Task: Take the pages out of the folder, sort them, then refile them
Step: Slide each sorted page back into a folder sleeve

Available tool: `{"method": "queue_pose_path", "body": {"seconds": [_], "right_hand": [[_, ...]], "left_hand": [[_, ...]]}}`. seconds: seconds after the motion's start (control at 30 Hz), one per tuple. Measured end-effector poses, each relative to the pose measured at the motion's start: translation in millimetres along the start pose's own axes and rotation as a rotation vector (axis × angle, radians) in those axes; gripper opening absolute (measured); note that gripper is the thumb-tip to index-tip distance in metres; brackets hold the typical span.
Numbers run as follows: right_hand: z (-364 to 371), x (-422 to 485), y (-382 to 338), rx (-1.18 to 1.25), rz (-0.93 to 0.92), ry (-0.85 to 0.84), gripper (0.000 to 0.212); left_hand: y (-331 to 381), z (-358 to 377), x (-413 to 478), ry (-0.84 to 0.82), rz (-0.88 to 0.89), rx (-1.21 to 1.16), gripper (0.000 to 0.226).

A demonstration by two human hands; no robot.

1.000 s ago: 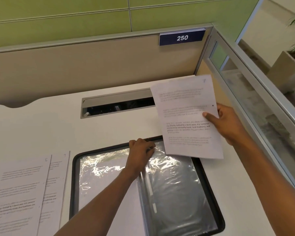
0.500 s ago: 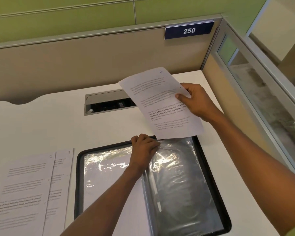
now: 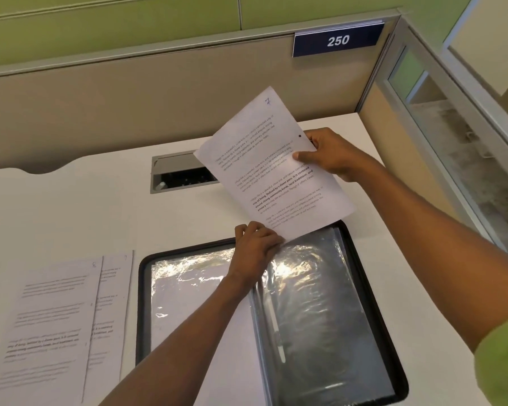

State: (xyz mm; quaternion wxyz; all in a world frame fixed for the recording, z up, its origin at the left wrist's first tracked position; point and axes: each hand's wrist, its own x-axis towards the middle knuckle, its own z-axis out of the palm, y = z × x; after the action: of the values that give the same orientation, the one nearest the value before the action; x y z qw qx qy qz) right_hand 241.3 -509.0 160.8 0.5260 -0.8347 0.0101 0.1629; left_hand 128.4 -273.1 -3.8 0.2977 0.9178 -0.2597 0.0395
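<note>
One white desk (image 3: 71,206) carries one open black folder (image 3: 320,317) with shiny clear sleeves, and just left of the folder two printed pages (image 3: 56,317) lie flat, overlapping. One more page (image 3: 273,177), marked 7, hangs tilted above the folder's far edge, pinched at its side by the right hand (image 3: 332,155). The left hand (image 3: 255,247) curls its fingers on a sleeve top at the folder's far edge.
</note>
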Motion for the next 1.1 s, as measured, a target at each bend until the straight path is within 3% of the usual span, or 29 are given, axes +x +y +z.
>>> {"method": "queue_pose_path", "body": {"seconds": [0.3, 0.43, 0.67, 0.87, 1.1], "right_hand": [[0, 33, 5, 0.012, 0.108, -0.11, 0.03], [12, 40, 6, -0.096, 0.113, -0.146, 0.031], [-6, 45, -3, -0.19, 0.02, 0.041, 0.026], [-14, 37, -12, -0.129, -0.003, -0.017, 0.025], [-2, 32, -13, -0.154, -0.042, -0.058, 0.025]], "left_hand": [[0, -7, 2, -0.056, -0.001, -0.021, 0.017], [2, -4, 3, -0.1, 0.016, 0.01, 0.01], [5, 7, 0, -0.078, 0.044, 0.058, 0.006], [9, 9, -2, -0.117, 0.056, 0.13, 0.017], [1, 12, -9, -0.019, 0.145, 0.15, 0.006]]}}
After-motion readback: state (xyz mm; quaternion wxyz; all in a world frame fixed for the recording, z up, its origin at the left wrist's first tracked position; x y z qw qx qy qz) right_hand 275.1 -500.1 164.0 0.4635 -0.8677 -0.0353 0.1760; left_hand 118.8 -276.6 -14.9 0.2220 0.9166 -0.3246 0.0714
